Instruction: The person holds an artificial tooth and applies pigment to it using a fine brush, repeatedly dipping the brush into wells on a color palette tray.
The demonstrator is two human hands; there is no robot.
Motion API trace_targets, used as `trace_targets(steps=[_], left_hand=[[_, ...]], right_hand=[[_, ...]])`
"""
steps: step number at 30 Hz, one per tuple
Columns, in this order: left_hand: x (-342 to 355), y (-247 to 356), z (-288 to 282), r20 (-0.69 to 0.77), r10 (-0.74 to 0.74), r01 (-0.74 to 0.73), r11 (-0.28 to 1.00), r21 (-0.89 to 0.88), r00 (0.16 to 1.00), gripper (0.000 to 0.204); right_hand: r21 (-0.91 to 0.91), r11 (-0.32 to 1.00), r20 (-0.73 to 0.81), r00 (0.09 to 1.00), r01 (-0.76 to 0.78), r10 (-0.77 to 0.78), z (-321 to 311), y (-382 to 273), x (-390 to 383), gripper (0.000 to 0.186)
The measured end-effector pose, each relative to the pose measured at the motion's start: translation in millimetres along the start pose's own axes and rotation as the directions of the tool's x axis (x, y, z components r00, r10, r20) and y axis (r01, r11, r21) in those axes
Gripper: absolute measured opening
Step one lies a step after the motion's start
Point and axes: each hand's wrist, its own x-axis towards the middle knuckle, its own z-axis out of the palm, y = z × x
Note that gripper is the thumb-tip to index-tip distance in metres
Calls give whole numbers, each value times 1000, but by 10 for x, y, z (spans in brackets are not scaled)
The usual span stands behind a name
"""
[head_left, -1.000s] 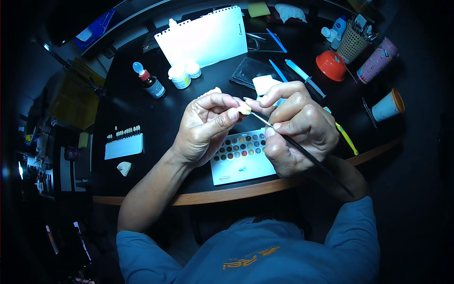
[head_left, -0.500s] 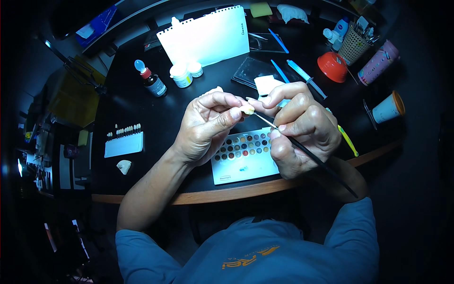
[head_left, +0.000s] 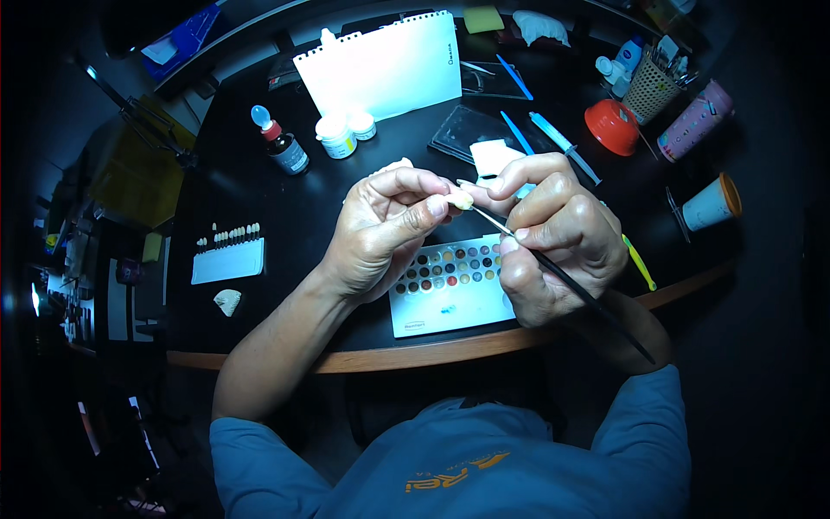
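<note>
Between the thumb and fingertips of my left hand (head_left: 380, 227) is a small cream-yellow dental crown (head_left: 463, 201). My right hand (head_left: 566, 227) pinches a thin paintbrush (head_left: 577, 289) with a black handle, whose tip meets or nearly meets the crown's near right side. Its handle slants down to the right past my wrist. Right-hand fingers reach close to the left hand's fingertips. Below both hands lies a white palette (head_left: 467, 317) with rows of small round colour wells, partly covered by my right hand.
At left stand a tooth shade guide (head_left: 226, 267) and a small white fan-shaped piece (head_left: 227, 302). Farther back are a dropper bottle (head_left: 288, 156), white jars (head_left: 335, 138) and a spiral pad (head_left: 380, 69). Rightward are a syringe (head_left: 562, 145), red bowl (head_left: 610, 128), tumbler (head_left: 692, 121) and cup (head_left: 711, 208).
The crown and both hands have shifted very slightly right in the picture, along with the table things. Both grips stay the same, and the brush tip remains at the crown.
</note>
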Motion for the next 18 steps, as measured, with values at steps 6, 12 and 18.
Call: trace_targets(steps=[6,12,18], left_hand=[[3,-14,-13,-2,4,-3,1000,17,1000,16],[7,-5,-1,16,26,-27,999,19,1000,15],[-5,-14,-8,-13,20,-20,999,36,1000,13]], right_hand=[[0,1000,-48,999,23,-23,20,13,3,19],[-23,998,-22,998,62,-62,15,49,3,18],[6,1000,-54,998,27,-27,24,29,-11,18]])
